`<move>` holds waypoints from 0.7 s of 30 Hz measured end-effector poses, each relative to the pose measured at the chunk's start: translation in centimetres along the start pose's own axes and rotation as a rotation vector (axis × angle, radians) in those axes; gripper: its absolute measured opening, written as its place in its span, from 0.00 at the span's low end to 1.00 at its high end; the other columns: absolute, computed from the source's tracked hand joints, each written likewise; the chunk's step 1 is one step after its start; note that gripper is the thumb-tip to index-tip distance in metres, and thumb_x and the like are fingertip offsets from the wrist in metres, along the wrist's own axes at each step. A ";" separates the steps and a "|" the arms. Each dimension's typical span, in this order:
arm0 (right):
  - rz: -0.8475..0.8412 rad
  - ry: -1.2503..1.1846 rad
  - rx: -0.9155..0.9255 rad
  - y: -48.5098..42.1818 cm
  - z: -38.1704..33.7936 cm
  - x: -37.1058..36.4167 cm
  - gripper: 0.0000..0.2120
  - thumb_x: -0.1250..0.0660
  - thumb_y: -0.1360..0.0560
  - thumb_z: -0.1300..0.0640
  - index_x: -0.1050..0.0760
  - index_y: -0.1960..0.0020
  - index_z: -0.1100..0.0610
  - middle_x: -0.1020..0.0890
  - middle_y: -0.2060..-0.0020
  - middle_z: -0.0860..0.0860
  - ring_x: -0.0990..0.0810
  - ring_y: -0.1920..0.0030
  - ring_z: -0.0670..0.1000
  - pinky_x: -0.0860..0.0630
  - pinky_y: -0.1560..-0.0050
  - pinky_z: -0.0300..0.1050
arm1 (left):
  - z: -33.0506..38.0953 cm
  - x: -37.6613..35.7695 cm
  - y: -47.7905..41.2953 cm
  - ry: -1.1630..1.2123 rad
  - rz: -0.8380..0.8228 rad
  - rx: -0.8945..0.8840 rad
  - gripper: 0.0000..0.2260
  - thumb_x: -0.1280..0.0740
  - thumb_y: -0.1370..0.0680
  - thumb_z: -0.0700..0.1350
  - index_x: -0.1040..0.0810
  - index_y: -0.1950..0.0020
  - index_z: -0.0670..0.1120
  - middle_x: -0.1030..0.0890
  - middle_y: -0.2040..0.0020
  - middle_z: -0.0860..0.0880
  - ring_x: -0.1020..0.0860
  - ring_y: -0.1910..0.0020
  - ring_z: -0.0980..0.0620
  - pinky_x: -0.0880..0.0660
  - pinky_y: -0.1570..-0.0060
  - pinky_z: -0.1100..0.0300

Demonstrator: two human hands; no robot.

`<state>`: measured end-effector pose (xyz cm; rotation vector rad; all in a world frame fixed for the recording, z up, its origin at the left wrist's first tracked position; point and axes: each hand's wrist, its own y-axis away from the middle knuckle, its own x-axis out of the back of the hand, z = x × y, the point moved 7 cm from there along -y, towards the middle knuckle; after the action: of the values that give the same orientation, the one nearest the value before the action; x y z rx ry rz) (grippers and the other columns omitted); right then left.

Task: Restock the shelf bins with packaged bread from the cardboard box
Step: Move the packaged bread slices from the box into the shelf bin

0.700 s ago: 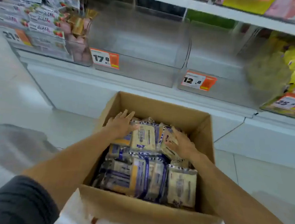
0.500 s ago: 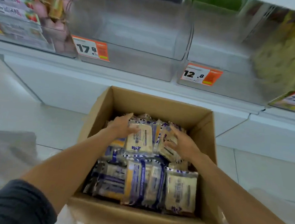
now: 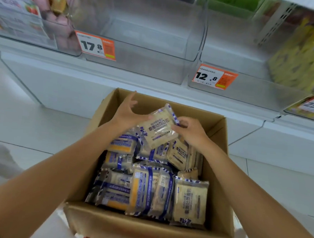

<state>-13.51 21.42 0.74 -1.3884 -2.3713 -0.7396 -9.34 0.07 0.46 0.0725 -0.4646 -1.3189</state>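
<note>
Packet lifted out
Our right hand (image 3: 191, 131) now grasps with curled fingers a blue-striped bread packet (image 3: 158, 127), raised above the brown cardboard box (image 3: 143, 228); our left hand (image 3: 128, 114), fingers released, steadies it. The clear shelf bin (image 3: 137, 66) comes next.

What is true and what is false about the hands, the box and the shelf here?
1. The left hand and the right hand both touch one bread pack over the box. True.
2. The box is empty. False: many more packs lie in it.
3. The clear bin behind the 17.8 tag is full of bread. False: no bread shows in it.
4. The 12.8 tag hangs further right. True.
</note>
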 end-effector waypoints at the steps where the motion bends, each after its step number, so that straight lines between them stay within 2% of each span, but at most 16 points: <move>1: 0.035 -0.138 -0.053 0.2 0.7 0.5 0.07 0.32 0.22 0.57 0.21 0.45 0.55 0.15 0.48 0.52 0.16 0.53 0.52 0.23 0.57 0.39 | -1.2 0.3 0.2 0.059 -0.019 0.087 0.53 0.18 0.38 0.52 0.46 0.20 0.54 0.29 0.29 0.50 0.29 0.31 0.49 0.30 0.33 0.50; 2: 0.045 -0.261 -0.092 0.4 1.3 0.6 0.07 0.32 0.22 0.58 0.21 0.45 0.56 0.15 0.48 0.53 0.16 0.51 0.54 0.22 0.55 0.39 | -2.5 0.0 0.6 0.141 -0.089 0.175 0.55 0.18 0.41 0.55 0.44 0.21 0.53 0.28 0.29 0.49 0.27 0.32 0.47 0.30 0.32 0.45; 3: 0.024 -0.333 -0.110 0.6 1.9 0.4 0.08 0.33 0.22 0.59 0.21 0.43 0.56 0.15 0.48 0.52 0.16 0.48 0.54 0.21 0.51 0.40 | -3.5 -0.9 1.1 0.239 -0.194 0.244 0.51 0.19 0.41 0.56 0.38 0.23 0.50 0.23 0.32 0.48 0.24 0.34 0.46 0.30 0.32 0.44; 5: -0.083 -0.321 -0.109 0.8 2.8 -0.9 0.13 0.33 0.22 0.59 0.23 0.38 0.56 0.16 0.45 0.48 0.17 0.45 0.48 0.22 0.43 0.42 | -4.7 -2.8 2.0 0.376 -0.354 0.316 0.30 0.23 0.32 0.49 0.25 0.32 0.44 0.17 0.40 0.45 0.19 0.40 0.46 0.27 0.33 0.46; 6: -0.128 -0.249 -0.105 0.8 3.5 -1.3 0.15 0.34 0.21 0.58 0.24 0.35 0.54 0.17 0.43 0.46 0.19 0.43 0.45 0.24 0.42 0.41 | -5.2 -3.0 2.1 0.391 -0.343 0.323 0.22 0.26 0.29 0.45 0.23 0.36 0.42 0.16 0.42 0.44 0.18 0.42 0.46 0.25 0.36 0.47; 8: -0.149 -0.059 -0.132 0.2 5.8 -1.3 0.23 0.34 0.21 0.56 0.33 0.26 0.53 0.24 0.35 0.45 0.25 0.36 0.44 0.30 0.39 0.39 | -6.3 -2.5 1.6 0.401 -0.260 0.322 0.15 0.29 0.24 0.41 0.22 0.38 0.40 0.16 0.43 0.42 0.17 0.44 0.46 0.21 0.42 0.49; 10: -0.177 0.112 -0.204 -0.6 8.8 -1.0 0.35 0.32 0.22 0.55 0.45 0.21 0.52 0.35 0.25 0.49 0.35 0.27 0.49 0.34 0.34 0.41 | -7.5 -1.6 1.1 0.435 -0.205 0.329 0.13 0.32 0.22 0.39 0.22 0.37 0.41 0.17 0.42 0.42 0.17 0.45 0.46 0.19 0.47 0.51; 12: -0.244 0.229 -0.259 -1.0 11.1 -1.6 0.42 0.28 0.24 0.55 0.50 0.20 0.52 0.38 0.24 0.52 0.38 0.25 0.53 0.35 0.30 0.46 | -8.3 -0.9 0.9 0.461 -0.199 0.345 0.14 0.33 0.21 0.39 0.24 0.35 0.43 0.16 0.43 0.43 0.17 0.45 0.46 0.19 0.49 0.51; 13: -0.245 0.270 -0.272 -1.3 11.6 -1.9 0.40 0.27 0.25 0.55 0.45 0.21 0.55 0.34 0.26 0.54 0.35 0.26 0.55 0.34 0.31 0.47 | -8.6 -0.7 0.8 0.455 -0.199 0.345 0.15 0.34 0.20 0.39 0.25 0.34 0.44 0.16 0.42 0.44 0.17 0.44 0.46 0.20 0.48 0.50; 14: -0.232 0.316 -0.258 -1.7 11.6 -2.0 0.33 0.26 0.26 0.56 0.36 0.25 0.60 0.28 0.31 0.55 0.30 0.30 0.56 0.31 0.34 0.48 | -8.7 -0.6 0.9 0.442 -0.195 0.337 0.15 0.35 0.19 0.39 0.26 0.33 0.45 0.17 0.42 0.45 0.18 0.43 0.46 0.20 0.47 0.51; 15: -0.226 0.354 -0.219 -2.1 11.4 -2.3 0.25 0.26 0.27 0.55 0.27 0.33 0.63 0.23 0.39 0.56 0.25 0.36 0.58 0.29 0.41 0.48 | -8.8 -0.5 0.9 0.433 -0.189 0.326 0.15 0.36 0.19 0.39 0.26 0.32 0.46 0.17 0.40 0.45 0.18 0.42 0.46 0.21 0.47 0.51; 16: -0.240 0.378 -0.169 -2.3 10.8 -2.7 0.18 0.26 0.27 0.55 0.22 0.42 0.64 0.22 0.47 0.56 0.23 0.42 0.59 0.28 0.47 0.48 | -8.8 -0.5 0.9 0.427 -0.178 0.321 0.16 0.38 0.18 0.39 0.27 0.31 0.47 0.18 0.39 0.45 0.19 0.41 0.46 0.21 0.46 0.51; 17: -0.262 0.384 -0.124 -2.5 10.0 -3.0 0.15 0.26 0.27 0.54 0.21 0.46 0.63 0.22 0.51 0.56 0.22 0.46 0.59 0.28 0.50 0.48 | -8.8 -0.5 0.9 0.432 -0.172 0.324 0.16 0.38 0.18 0.39 0.28 0.30 0.48 0.19 0.38 0.45 0.20 0.40 0.46 0.22 0.44 0.49; 19: -0.275 0.318 -0.073 -2.7 8.3 -3.2 0.09 0.26 0.27 0.53 0.21 0.51 0.57 0.21 0.53 0.53 0.21 0.48 0.54 0.27 0.49 0.49 | -8.8 -0.6 0.9 0.418 -0.176 0.330 0.16 0.38 0.18 0.39 0.29 0.30 0.50 0.19 0.38 0.45 0.20 0.40 0.45 0.23 0.40 0.44; 21: -0.246 0.192 -0.010 -2.7 5.7 -3.3 0.08 0.27 0.26 0.53 0.21 0.49 0.52 0.18 0.51 0.48 0.20 0.47 0.49 0.24 0.46 0.48 | -8.4 -1.2 1.0 0.390 -0.216 0.327 0.15 0.38 0.18 0.41 0.29 0.31 0.51 0.18 0.39 0.45 0.19 0.41 0.44 0.23 0.40 0.41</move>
<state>-14.24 21.15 -6.35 -0.9891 -2.4100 -0.9056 -5.57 -0.29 -7.17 0.6558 -0.3401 -1.3876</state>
